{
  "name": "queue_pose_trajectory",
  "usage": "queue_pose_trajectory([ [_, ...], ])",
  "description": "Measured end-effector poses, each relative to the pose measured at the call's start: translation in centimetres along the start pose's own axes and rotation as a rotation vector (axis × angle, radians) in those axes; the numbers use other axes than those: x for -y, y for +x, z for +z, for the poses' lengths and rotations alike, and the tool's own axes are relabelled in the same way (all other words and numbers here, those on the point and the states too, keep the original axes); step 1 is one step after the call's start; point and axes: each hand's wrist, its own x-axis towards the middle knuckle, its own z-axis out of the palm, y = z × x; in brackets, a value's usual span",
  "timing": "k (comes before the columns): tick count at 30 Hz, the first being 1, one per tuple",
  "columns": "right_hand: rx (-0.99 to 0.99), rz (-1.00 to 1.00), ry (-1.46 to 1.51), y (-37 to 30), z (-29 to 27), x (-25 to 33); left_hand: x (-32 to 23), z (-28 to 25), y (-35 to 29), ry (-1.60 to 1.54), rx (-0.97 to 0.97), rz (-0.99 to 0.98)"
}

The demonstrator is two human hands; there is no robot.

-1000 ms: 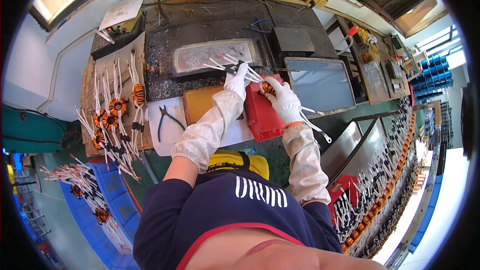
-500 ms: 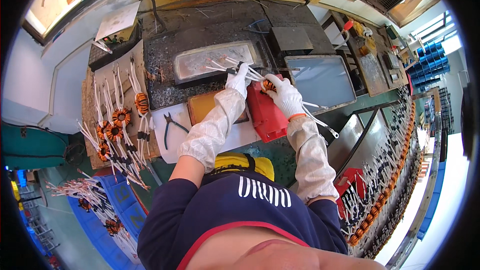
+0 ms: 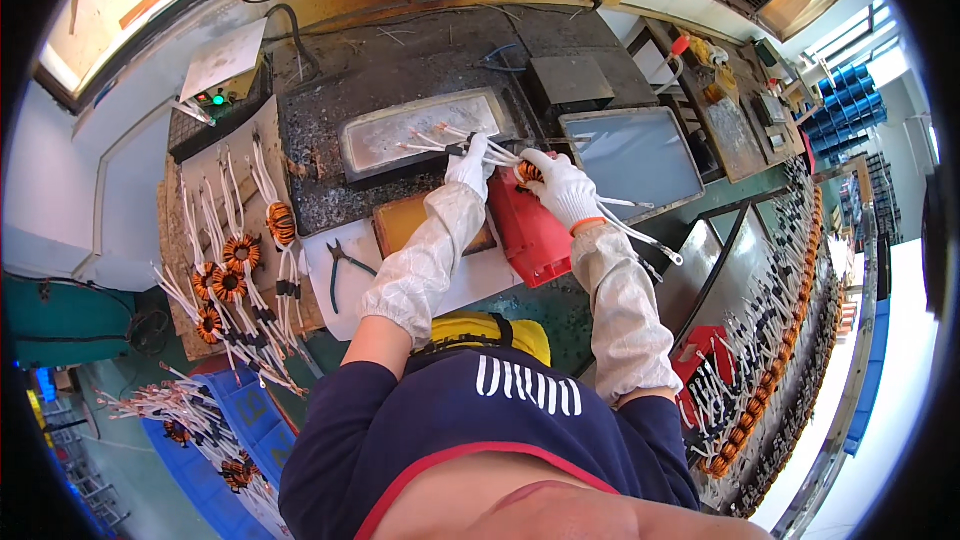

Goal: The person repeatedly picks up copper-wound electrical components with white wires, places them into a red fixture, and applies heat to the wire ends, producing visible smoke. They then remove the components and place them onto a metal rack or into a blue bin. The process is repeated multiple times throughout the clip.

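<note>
Both my gloved hands hold one copper-wound ring coil with white leads. My right hand (image 3: 565,188) is closed around the ring coil (image 3: 528,172), and some leads (image 3: 640,230) trail out past its wrist side. Closed on the leads at the other side of the coil, my left hand (image 3: 468,165) is just left of the right one. The bare lead tips (image 3: 425,138) point left over the silvery rectangular melt pot (image 3: 365,155); whether they touch its surface I cannot tell. Under the right hand stands a red plastic box (image 3: 530,240).
An amber block in a tray (image 3: 400,225) and dark-handled pliers (image 3: 345,265) lie nearer me. More coils (image 3: 240,252) rest on a board at left. A grey-blue tray (image 3: 635,155) sits right of the pot. Blue bins (image 3: 245,410) and a coil-laden rack (image 3: 765,410) flank me.
The view has shifted slightly. Both hands keep their grip on the coil and its leads, and the lead tips stay over the pot in nearly the same place.
</note>
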Motion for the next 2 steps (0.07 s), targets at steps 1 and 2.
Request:
queue_pose_trajectory([
  [1,0.001,0.000,-0.004,0.05,0.06,-0.01,-0.01,0.05,-0.03,0.000,-0.006,-0.006],
  [2,0.001,0.000,-0.008,0.11,0.10,-0.02,0.02,0.11,-0.04,0.001,-0.002,-0.008],
])
